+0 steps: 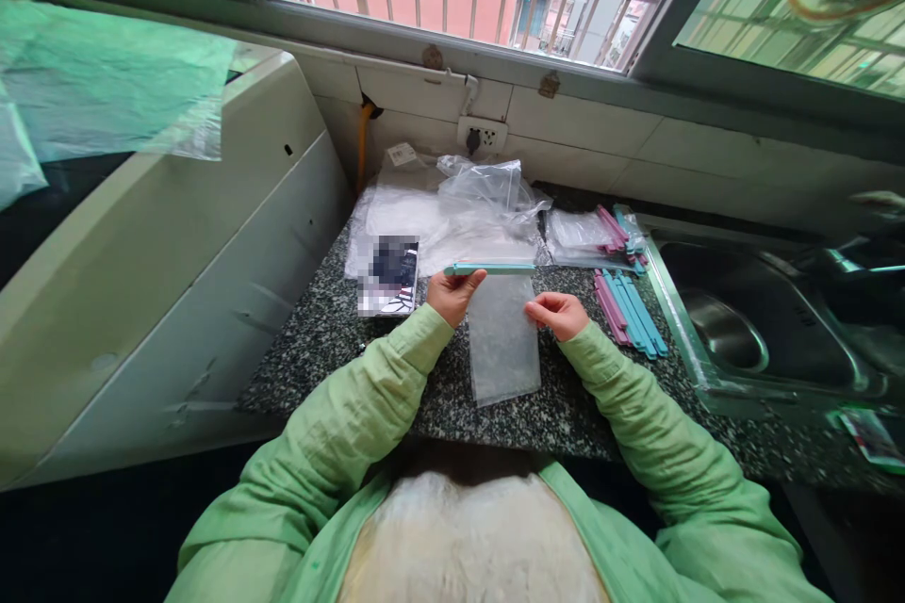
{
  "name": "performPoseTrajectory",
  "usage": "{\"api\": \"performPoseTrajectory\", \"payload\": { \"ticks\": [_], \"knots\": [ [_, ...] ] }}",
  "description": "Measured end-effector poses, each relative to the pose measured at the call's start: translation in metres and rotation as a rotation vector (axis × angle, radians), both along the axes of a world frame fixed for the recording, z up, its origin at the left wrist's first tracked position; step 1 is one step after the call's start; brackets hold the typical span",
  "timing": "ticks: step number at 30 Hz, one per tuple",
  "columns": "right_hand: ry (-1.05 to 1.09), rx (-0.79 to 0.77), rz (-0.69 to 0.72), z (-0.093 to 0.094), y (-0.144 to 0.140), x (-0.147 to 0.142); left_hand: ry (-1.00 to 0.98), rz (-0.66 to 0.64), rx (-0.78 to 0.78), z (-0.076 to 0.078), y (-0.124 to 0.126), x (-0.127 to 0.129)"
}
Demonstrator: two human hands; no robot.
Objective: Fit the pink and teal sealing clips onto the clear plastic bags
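So the step in hand looks like fitting a sealing clip onto a bag: the left hand (pixel 452 294) has its fingers pinched shut on one end of a teal clip (pixel 490 269), which lies crosswise along the top edge of a small clear bag (pixel 503 339). The bag lies flat on the speckled bench (pixel 332 339), right in front of the person, hanging down from the clip toward the bench's near edge. The right hand (pixel 558 313) has its fingers curled narrow and pinching the bag's right edge just under the clip, keeping the plastic straight. My read is that the clip is across the bag mouth but I honestly can't tell if it's snapped closed along its whole length. If not, the next move calls for keeping the film taut and flat, then pressing along the clip from the held end toward the free end so nothing bunches up. Off to the right, near the sink (pixel 749 339), there's a row of loose clips (pixel 629 311) in pink and teal, and behind those a packet of clips (pixel 594 236) still in plastic. A heap of clear bags (pixel 452 207) sits against the wall under the socket (pixel 481 136), well apart from the hands.
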State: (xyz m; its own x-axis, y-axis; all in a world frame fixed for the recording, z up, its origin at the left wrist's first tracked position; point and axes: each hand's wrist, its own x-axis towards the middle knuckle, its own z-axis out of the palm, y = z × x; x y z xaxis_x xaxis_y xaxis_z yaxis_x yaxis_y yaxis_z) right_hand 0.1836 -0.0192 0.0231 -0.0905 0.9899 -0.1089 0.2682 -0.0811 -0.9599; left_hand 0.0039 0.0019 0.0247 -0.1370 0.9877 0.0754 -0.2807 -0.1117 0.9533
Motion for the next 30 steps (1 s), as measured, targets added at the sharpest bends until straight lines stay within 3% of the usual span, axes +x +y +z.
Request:
{"api": "performPoseTrajectory", "payload": {
  "ticks": [11, 19, 30],
  "knots": [
    [0.009, -0.074, 0.019, -0.0043, 0.0030, 0.0013, -0.023, 0.019, -0.015, -0.0033, 0.0016, 0.0004],
    [-0.082, -0.086, 0.137, -0.0004, 0.0009, 0.0078, -0.008, 0.132, 0.054, -0.0008, 0.0034, -0.0038],
    [-0.140, -0.061, 0.146, -0.0034, 0.0001, 0.0043, -0.003, 0.158, 0.123, -0.0058, 0.0033, -0.0037]
  ]
}}
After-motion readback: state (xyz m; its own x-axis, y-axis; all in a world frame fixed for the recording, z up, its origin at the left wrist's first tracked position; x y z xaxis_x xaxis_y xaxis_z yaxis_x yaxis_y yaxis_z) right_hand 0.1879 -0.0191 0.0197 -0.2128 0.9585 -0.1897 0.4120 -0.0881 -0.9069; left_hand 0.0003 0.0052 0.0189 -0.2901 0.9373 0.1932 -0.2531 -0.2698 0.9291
